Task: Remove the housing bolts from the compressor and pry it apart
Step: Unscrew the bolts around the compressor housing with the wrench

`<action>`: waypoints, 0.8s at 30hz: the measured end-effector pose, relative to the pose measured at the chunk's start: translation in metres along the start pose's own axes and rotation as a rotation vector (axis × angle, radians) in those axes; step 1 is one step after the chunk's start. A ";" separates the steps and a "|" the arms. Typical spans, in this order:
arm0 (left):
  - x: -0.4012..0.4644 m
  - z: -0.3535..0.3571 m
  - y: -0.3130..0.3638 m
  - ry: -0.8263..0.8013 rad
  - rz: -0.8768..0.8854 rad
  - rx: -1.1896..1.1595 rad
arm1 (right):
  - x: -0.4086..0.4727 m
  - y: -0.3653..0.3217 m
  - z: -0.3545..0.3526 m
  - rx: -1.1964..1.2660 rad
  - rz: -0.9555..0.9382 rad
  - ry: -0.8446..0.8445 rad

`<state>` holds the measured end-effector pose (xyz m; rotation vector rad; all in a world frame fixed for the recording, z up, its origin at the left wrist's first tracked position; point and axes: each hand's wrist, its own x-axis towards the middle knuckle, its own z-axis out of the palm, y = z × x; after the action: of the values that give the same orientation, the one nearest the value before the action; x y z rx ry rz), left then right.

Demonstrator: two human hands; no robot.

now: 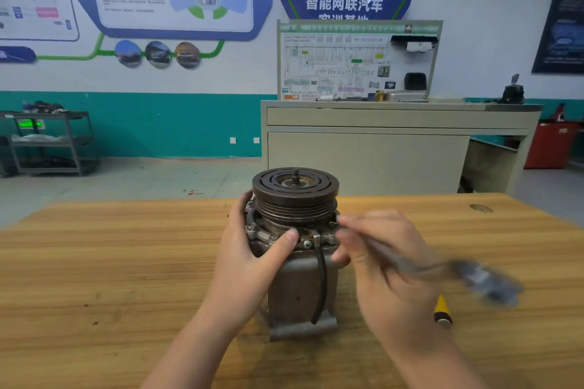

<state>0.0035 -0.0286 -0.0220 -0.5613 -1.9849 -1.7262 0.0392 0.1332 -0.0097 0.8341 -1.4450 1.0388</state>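
Note:
A grey metal compressor (300, 281) stands upright on the wooden table (110, 262), its dark grooved pulley (295, 196) on top. A black wire runs down its front. My left hand (252, 259) grips the housing from the left, thumb pressed just under the pulley next to a cross-head screw (306, 244). My right hand (382, 265) holds a long metal wrench (442, 268), blurred by motion. The wrench's far end sits at the housing's right rim, below the pulley; its head there is too blurred to make out. Housing bolts show on the flange at the left.
A yellow-handled tool (441, 313) lies on the table just right of my right wrist. Beyond the table stand a beige cabinet (379, 148) with a wiring display board and a grey shelf cart (53, 142) at the far left.

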 end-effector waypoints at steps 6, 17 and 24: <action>0.000 0.000 -0.001 0.004 -0.009 -0.008 | -0.017 -0.005 0.015 -0.089 0.013 0.070; -0.001 -0.003 -0.004 -0.037 -0.070 0.017 | 0.029 0.024 -0.008 0.974 1.181 0.608; 0.000 -0.004 -0.003 -0.048 -0.090 0.031 | 0.027 0.009 -0.007 0.636 0.830 0.582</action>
<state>0.0024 -0.0328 -0.0240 -0.5143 -2.0962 -1.7467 0.0304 0.1447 0.0158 0.2552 -0.9326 2.2295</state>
